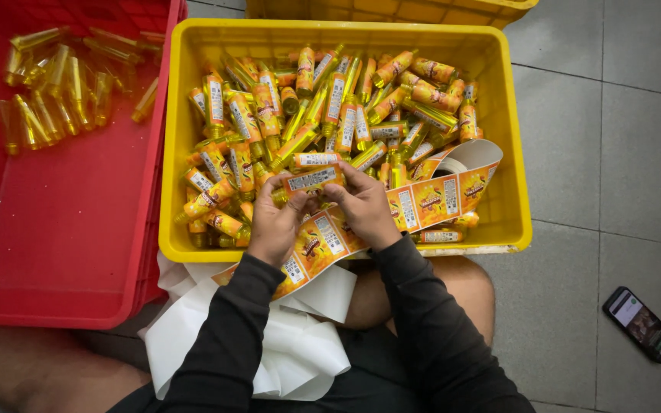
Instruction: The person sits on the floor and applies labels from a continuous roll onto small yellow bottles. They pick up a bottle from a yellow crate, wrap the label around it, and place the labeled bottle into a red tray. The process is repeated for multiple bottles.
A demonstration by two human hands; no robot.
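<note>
Head view, overall: Looking straight down at a seated person in dark long sleeves, both hands raised over the near edge of a yellow crate [514,153] in the centre of the frame.

Left hand [273,226]: Closed around the left end of a small bottle [309,180], fingers curled underneath, thumb on top.

Right hand [365,205]: Pinched on the right end of the same small bottle, fingertips pressing on its label. The two hands sit close together, almost touching.

Small bottle: Held lying sideways, just above the crate's near wall, centre of the frame. It is slim, of clear yellow plastic, wrapped with an orange and white label.

Label strip [430,200]: A ribbon of orange stickers on backing paper, running from under the hands to the right, where it curls up inside the crate.

Doing this step well: In my judgement, the label wants to be laid square to the bottle, then smoothed from one edge round to the other, so no crease or bubble is trapped.

Crate contents: A heap of labelled bottles [330,107] of the same kind, lying every which way.

Red crate [63,252]: Left of the frame, holding a small cluster of bare bottles [55,84] without labels at upper left.

Backing paper [300,352]: Loose white sheets piled on the lap, lower centre.

Phone [640,323]: On the grey tiled floor [598,92], lower right, well apart from the hands.
</note>
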